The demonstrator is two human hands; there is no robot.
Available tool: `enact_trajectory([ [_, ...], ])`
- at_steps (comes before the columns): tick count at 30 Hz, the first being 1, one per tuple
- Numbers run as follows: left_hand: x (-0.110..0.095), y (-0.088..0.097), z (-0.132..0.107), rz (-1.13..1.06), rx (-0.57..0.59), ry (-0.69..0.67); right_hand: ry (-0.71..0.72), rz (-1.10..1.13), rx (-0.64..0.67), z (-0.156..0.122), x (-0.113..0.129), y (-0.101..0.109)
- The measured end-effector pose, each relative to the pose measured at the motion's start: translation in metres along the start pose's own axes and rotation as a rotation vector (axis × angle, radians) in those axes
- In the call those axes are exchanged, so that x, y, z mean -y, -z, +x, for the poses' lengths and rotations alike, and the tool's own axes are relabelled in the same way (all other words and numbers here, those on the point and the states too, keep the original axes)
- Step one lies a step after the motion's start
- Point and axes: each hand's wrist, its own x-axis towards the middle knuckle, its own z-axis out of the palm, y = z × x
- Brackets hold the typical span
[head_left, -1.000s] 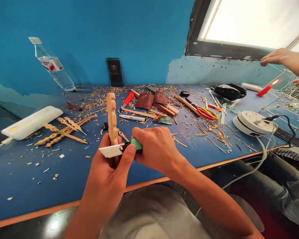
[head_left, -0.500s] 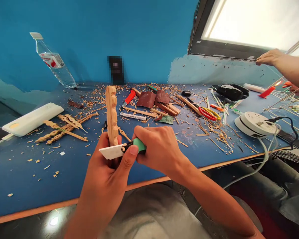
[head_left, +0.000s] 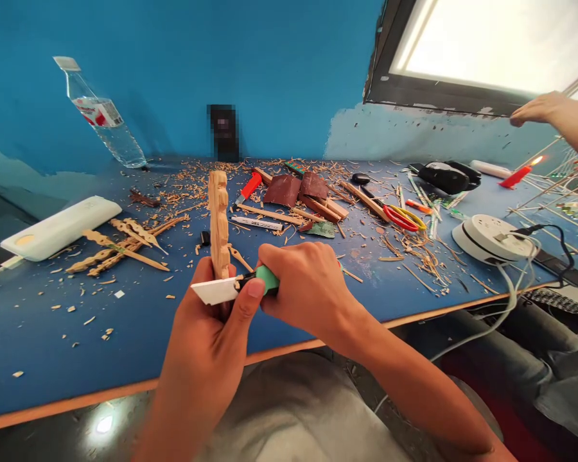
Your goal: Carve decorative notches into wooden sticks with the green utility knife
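Observation:
My left hand point(head_left: 207, 346) is wrapped round the lower part of a notched wooden stick point(head_left: 218, 224), which stands nearly upright. Its right edge is carved into several rounded bumps. My right hand point(head_left: 308, 285) grips a utility knife point(head_left: 268, 280) with a green and black handle. The wide, pale blade lies across the stick just above my left fingers, pointing left. My left thumb rests against the knife near the base of the blade. The stick's lower end is hidden in my left hand.
Carved sticks point(head_left: 125, 247) and a white power bank-like block point(head_left: 60, 228) lie left. Behind are a water bottle point(head_left: 108, 128), sandpaper point(head_left: 282, 191), a marker point(head_left: 256, 223), scissors point(head_left: 402, 217) and shavings. Rightward are a round power strip point(head_left: 494, 239), a lit red candle point(head_left: 516, 176) and another person's hand point(head_left: 539, 109).
The stick leans slightly less to the left and sits a little lower. Both hands keep their grips, with the blade still across the stick. The other person's hand has shifted right.

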Motion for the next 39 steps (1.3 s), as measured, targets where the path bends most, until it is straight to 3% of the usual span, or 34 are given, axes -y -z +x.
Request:
enact_trajectory([
  [10,0.005,-0.005,0.015,-0.013,-0.095,-0.012,-0.162,-0.051,-0.071,0.003,0.013,-0.027],
  [18,0.007,-0.011,0.016,-0.087,-0.049,0.043,-0.032,0.021,-0.052,0.017,-0.001,-0.024],
  [21,-0.003,-0.005,0.013,-0.132,0.005,0.091,0.091,0.215,-0.041,0.022,-0.014,-0.017],
  [25,-0.022,0.018,0.017,-0.327,0.235,0.298,0.186,0.614,-0.055,0.028,-0.039,-0.012],
  [31,-0.031,0.044,0.046,-0.540,0.441,0.646,-0.197,1.420,-0.004,0.051,-0.068,-0.008],
  [34,-0.034,0.043,0.064,-0.498,0.530,0.768,-0.172,1.575,0.017,0.068,-0.075,-0.002],
  [39,-0.041,0.033,0.090,-0.424,0.633,0.856,-0.015,1.524,0.116,0.092,-0.089,0.003],
])
